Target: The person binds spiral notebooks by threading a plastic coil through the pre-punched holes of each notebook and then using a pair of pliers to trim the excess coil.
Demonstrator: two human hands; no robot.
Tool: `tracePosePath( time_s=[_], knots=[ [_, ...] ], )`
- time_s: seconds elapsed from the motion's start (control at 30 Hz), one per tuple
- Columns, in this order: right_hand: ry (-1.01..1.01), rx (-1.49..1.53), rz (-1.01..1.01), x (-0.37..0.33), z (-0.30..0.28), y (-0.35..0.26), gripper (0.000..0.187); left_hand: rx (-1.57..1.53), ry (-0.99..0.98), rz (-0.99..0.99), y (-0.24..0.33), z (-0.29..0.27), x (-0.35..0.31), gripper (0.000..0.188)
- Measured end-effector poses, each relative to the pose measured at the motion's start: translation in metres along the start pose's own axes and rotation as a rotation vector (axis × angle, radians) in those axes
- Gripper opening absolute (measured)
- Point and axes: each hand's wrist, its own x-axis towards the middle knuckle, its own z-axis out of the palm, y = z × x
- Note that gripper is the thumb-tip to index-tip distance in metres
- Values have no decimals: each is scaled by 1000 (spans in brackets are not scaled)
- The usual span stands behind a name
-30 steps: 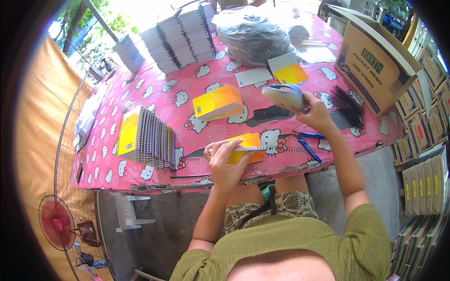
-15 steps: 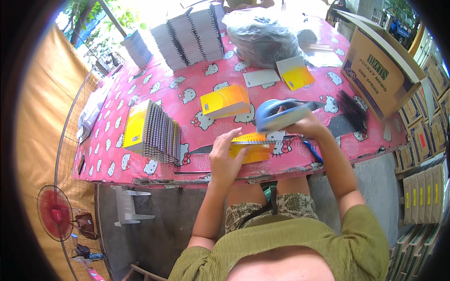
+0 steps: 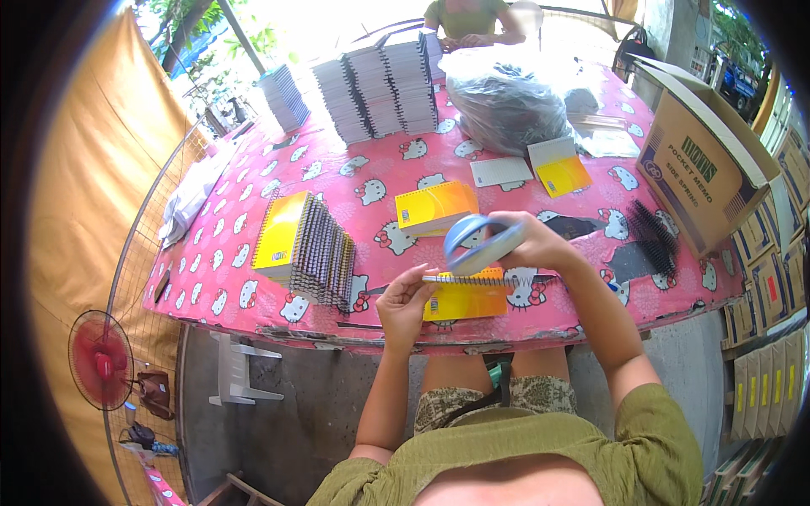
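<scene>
Pink bench (image 3: pixel 368 237): by its near edge lies a yellow pad (image 3: pixel 468 302), left hand (image 3: pixel 407 305) pinching its corner, right hand (image 3: pixel 533 243) closed round a blue tool (image 3: pixel 485 255); a loose pinch could let the coil (image 3: pixel 481 282) slip.

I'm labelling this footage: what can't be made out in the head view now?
All in the head view:
Carton: its inside bottom, hidden by the near wall.
Plastic bag: contents, blurred by the cloudy plastic.
Co-worker: head, cut off by the top edge.
Yellow notebook: inner pages, hidden by its cover.
Right hand: exact grip on the blue-white tool, hidden by the hand's back.
</scene>
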Motion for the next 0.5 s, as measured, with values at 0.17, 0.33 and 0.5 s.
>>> tracePosePath(
  time_s=[0.17, 0.33, 0.5],
  knots=[
    [144, -347, -4, 6, 4, 7, 32, 27, -3, 15, -6, -3, 2, 27],
    [461, -765, 106, -22, -17, 11, 35, 43, -27, -6, -3, -4, 0, 24],
    [612, -1106, 503, -75, -57, 50, 34, -35, -2, -3, -9, 1, -1, 22]
  ],
)
